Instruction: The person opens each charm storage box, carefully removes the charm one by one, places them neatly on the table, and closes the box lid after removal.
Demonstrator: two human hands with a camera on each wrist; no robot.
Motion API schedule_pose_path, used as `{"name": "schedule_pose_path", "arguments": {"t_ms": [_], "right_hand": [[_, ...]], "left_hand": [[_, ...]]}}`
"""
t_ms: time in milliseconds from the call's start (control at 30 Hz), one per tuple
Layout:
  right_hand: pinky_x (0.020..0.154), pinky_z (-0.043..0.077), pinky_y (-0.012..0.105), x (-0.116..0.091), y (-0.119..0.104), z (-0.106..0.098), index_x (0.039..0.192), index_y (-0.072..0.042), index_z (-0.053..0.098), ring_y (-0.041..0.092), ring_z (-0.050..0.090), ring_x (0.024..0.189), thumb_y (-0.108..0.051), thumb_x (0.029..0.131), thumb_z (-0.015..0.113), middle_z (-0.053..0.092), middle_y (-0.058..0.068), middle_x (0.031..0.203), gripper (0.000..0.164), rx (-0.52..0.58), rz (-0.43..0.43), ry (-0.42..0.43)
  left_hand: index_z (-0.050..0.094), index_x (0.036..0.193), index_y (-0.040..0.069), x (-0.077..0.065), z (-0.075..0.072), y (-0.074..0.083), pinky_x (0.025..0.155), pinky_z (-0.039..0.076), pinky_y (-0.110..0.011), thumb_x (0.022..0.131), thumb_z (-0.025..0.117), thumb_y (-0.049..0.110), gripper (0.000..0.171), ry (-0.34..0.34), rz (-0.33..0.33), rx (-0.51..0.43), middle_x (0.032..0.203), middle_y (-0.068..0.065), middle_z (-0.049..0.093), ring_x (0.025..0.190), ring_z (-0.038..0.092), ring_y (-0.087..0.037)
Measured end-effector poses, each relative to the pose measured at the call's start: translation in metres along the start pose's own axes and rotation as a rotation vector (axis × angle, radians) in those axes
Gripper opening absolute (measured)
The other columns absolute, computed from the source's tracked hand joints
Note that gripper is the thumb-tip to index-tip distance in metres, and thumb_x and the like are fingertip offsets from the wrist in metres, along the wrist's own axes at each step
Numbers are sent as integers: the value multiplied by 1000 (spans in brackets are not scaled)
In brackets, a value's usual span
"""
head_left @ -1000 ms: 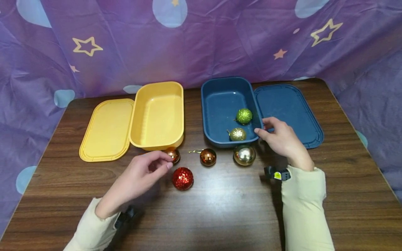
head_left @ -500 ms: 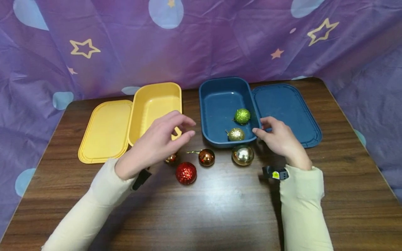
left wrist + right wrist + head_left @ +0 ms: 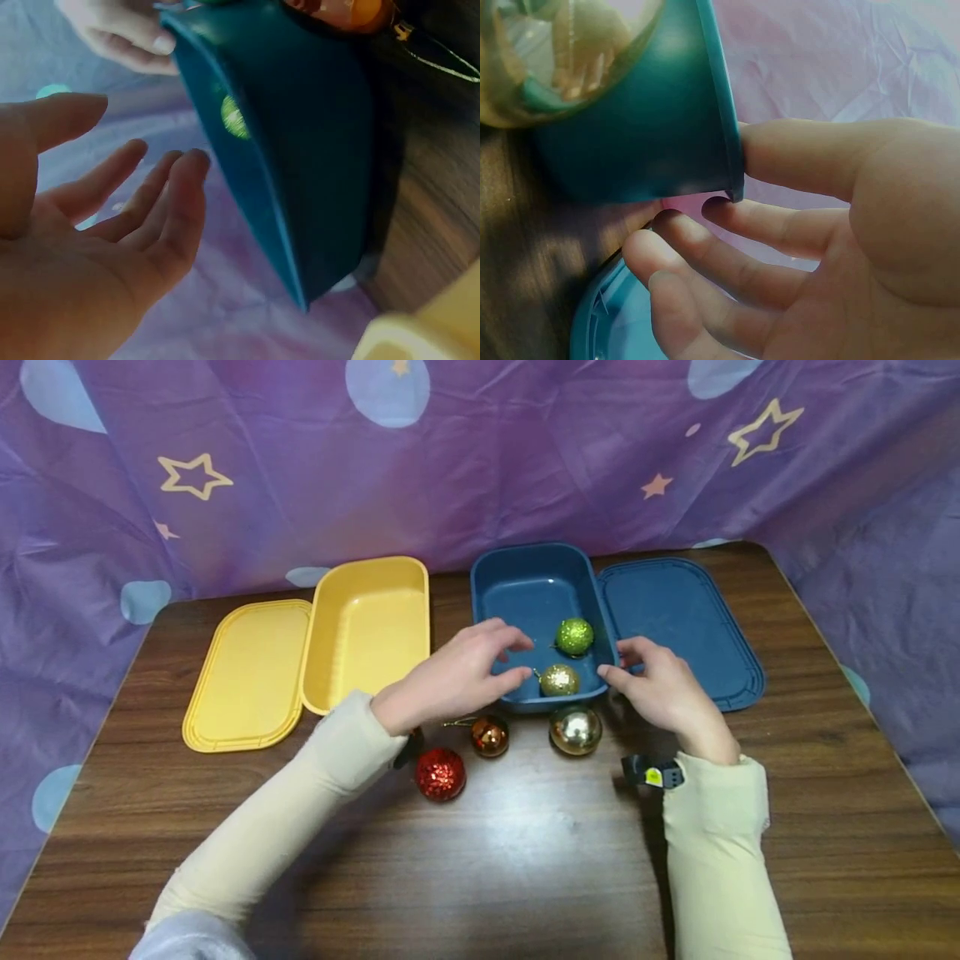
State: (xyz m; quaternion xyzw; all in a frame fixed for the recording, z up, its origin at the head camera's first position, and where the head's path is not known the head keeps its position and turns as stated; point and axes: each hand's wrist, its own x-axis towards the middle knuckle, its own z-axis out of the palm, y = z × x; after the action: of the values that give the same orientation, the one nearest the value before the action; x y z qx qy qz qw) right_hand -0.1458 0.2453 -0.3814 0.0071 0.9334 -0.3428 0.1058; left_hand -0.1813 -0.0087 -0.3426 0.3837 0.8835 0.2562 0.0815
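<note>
My left hand [image 3: 468, 670] hovers over the near left part of the blue box [image 3: 536, 703], thumb and fingers apart and holding nothing. My right hand [image 3: 660, 687] holds the box's near right corner, thumb and index finger at the rim [image 3: 727, 112]. A green glitter bauble [image 3: 574, 636] and a gold glitter bauble [image 3: 559, 680] lie inside the box. In front of it, a shiny gold bauble [image 3: 576, 730] and a copper bauble [image 3: 489, 736] with a string loop rest on the table. A red sequined bauble [image 3: 441, 774] lies nearer, beside my left forearm.
A yellow box [image 3: 367, 643] stands at left with its yellow lid [image 3: 247, 675] beside it. The blue lid [image 3: 678, 627] lies flat right of the blue box. A purple cloth [image 3: 480, 460] hangs behind the wooden table [image 3: 525, 877].
My left hand has moved right from the second copper bauble by the yellow box to over the blue box; its forearm now hides that bauble. The red bauble shifted slightly. My right hand stays.
</note>
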Motion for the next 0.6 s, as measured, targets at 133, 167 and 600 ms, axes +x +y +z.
{"name": "schedule_pose_path", "arguments": {"t_ms": [133, 167, 600], "right_hand": [[95, 43, 56, 0, -1, 0, 139, 6, 41, 42, 52, 119, -33, 98, 52, 54, 28, 129, 57, 1, 2, 0], [95, 43, 56, 0, -1, 0, 139, 6, 41, 42, 52, 119, -33, 98, 52, 54, 28, 129, 57, 2, 2, 0], [97, 43, 57, 1, -1, -2, 140, 4, 40, 43, 49, 122, -33, 98, 52, 53, 26, 129, 57, -4, 14, -18]], "left_hand": [[58, 126, 3, 19, 10, -1, 98, 47, -32, 97, 56, 24, 36, -107, -21, 17, 124, -12, 61, 110, 59, -24], [58, 127, 3, 23, 13, -2, 99, 46, -33, 97, 56, 24, 37, -130, -31, 28, 125, -13, 60, 112, 57, -23], [53, 131, 2, 59, 39, -3, 97, 47, -34, 98, 53, 36, 47, -240, -86, 56, 120, -13, 63, 111, 58, -22]]}}
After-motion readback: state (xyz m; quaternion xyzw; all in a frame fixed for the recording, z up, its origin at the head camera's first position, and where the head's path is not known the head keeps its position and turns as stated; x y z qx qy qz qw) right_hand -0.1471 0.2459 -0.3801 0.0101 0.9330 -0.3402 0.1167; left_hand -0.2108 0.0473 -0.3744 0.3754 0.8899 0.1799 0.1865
